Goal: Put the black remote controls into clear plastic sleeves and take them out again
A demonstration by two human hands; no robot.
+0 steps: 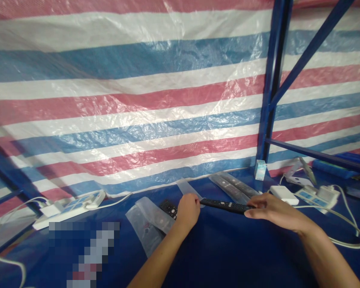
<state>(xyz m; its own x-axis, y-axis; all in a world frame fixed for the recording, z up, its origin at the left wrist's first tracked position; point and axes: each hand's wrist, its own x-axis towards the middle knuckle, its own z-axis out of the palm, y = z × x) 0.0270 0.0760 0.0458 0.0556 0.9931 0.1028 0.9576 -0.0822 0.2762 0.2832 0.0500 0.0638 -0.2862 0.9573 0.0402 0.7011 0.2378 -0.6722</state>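
A black remote control (pixel 225 205) is held level above the blue table, its buttons facing up. At its left end my left hand (pixel 189 210) has its fingers closed. My right hand (pixel 265 209) pinches the opposite end between thumb and fingers. Just behind my left hand is a clear plastic sleeve (pixel 186 188); whether the hand touches it, I cannot tell. Left of that hand, another black remote control (pixel 168 208) lies partly hidden by my arm, beside clear plastic sleeves (pixel 142 220). Farther back, remote controls in clear sleeves (pixel 232 186) lie side by side.
White power strips stand at left (pixel 69 208) and right (pixel 312 200), with loose white cables. A small light-blue box (pixel 260 170) stands near a blue metal post (pixel 270 80). Striped plastic sheeting (pixel 138 100) hangs behind the blue table (pixel 228 252). A pixelated patch covers the lower left.
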